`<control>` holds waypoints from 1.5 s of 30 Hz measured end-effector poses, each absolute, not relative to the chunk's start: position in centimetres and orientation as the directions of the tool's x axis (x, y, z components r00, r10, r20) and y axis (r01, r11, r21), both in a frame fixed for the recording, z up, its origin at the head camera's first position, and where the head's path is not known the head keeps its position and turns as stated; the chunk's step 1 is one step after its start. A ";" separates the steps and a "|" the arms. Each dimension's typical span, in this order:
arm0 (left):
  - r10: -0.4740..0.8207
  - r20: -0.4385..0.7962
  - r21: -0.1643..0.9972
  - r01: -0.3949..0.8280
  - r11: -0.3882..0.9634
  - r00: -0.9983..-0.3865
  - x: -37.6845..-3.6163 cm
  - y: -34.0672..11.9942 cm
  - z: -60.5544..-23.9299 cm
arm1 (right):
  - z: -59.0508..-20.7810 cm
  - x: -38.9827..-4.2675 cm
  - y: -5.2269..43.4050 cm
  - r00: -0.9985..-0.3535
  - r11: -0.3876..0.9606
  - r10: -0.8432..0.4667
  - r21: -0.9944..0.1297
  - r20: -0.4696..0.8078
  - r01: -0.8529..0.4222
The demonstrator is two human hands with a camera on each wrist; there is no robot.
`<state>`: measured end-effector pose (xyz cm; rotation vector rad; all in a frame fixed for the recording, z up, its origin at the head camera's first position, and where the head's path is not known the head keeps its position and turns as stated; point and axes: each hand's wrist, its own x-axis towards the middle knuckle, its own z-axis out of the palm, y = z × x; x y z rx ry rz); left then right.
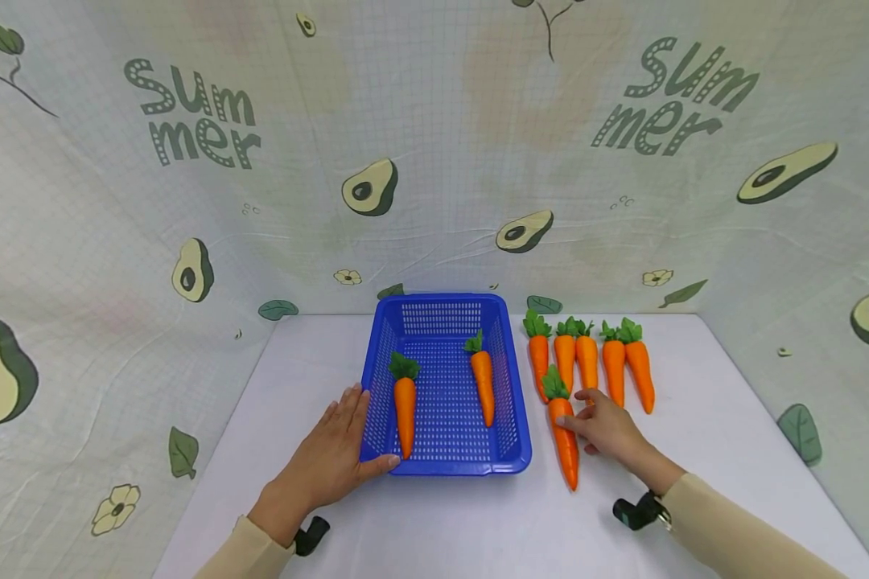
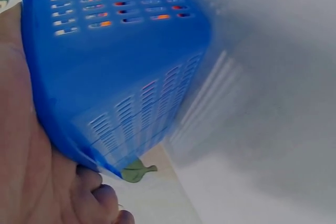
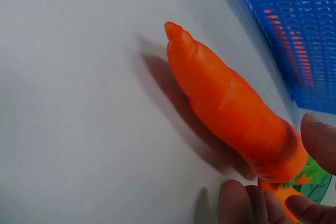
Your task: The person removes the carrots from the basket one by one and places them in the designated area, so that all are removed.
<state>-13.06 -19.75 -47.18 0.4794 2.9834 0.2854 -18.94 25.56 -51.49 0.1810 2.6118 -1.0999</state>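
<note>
My left hand (image 1: 336, 446) rests with straight fingers along the left side of a blue plastic basket (image 1: 459, 468), its thumb on the front rim corner. In the left wrist view, the palm lies against the basket's (image 2: 89, 72) wall. Inside are two orange toy carrots with green tops, one on the left (image 1: 405, 414) and one on the right (image 1: 482, 386). My right hand (image 1: 608, 426) is at a carrot (image 1: 566, 454) beside the basket. Its thumb (image 3: 320, 142) overlaps the thick end, while the fingertips (image 3: 236, 203) sit across it with a small visible gap.
Several more carrots (image 1: 614, 370) lie in a row behind the right hand, tops toward the back. The nearer carrot's leaves overlap that row. A white table (image 1: 319, 346) lies beneath, enclosed by cloth (image 1: 434, 121) printed with avocados.
</note>
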 end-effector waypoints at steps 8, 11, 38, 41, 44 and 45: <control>0.341 -0.064 0.166 0.327 0.930 -0.938 -12.9 -19.9 -46.9 | -49.4 -20.3 25.3 -0.972 0.753 -0.037 -0.646 -0.234 0.127; 0.341 -0.060 0.173 0.327 0.929 -0.938 -12.9 -19.9 -47.0 | -48.1 -21.0 24.8 -0.981 0.764 -0.046 -0.639 -0.189 0.088; 0.309 -0.079 0.209 0.287 0.935 -0.948 -12.9 -20.3 -47.0 | -38.9 -26.7 8.2 -0.947 0.414 -0.278 -0.910 -0.164 0.036; 0.303 -0.091 0.208 0.280 0.937 -0.948 -12.9 -20.1 -47.1 | -40.2 -26.9 6.4 -0.934 0.339 -0.311 -0.939 -0.176 0.064; 0.309 -0.094 0.214 0.283 0.935 -0.947 -12.9 -19.8 -47.2 | -41.8 -27.0 5.2 -0.923 0.295 -0.338 -0.952 -0.185 0.083; 0.312 -0.093 0.212 0.287 0.934 -0.946 -12.9 -19.8 -47.1 | -42.3 -27.0 4.9 -0.919 0.289 -0.344 -0.953 -0.193 0.091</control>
